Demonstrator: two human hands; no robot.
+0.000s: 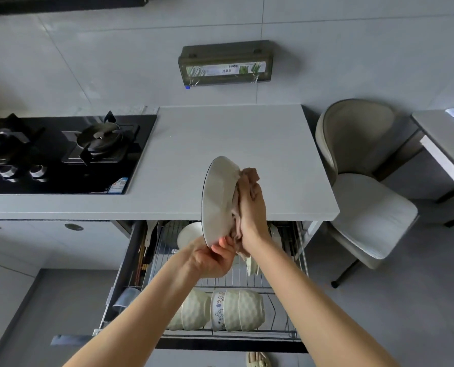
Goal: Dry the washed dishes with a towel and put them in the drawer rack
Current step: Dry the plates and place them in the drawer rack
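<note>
My left hand (212, 258) pinches the bottom rim of the white plate (219, 197), which I hold on edge in the air. My right hand (252, 213) grips the bunched pinkish towel (248, 176), pressing it to the plate at its 3 o'clock side. At 6 o'clock below the plate, the drawer rack (301, 250) stands pulled out, bowls (236, 311) lying stacked near its front. The stove (61, 152) sits at 9 o'clock.
</note>
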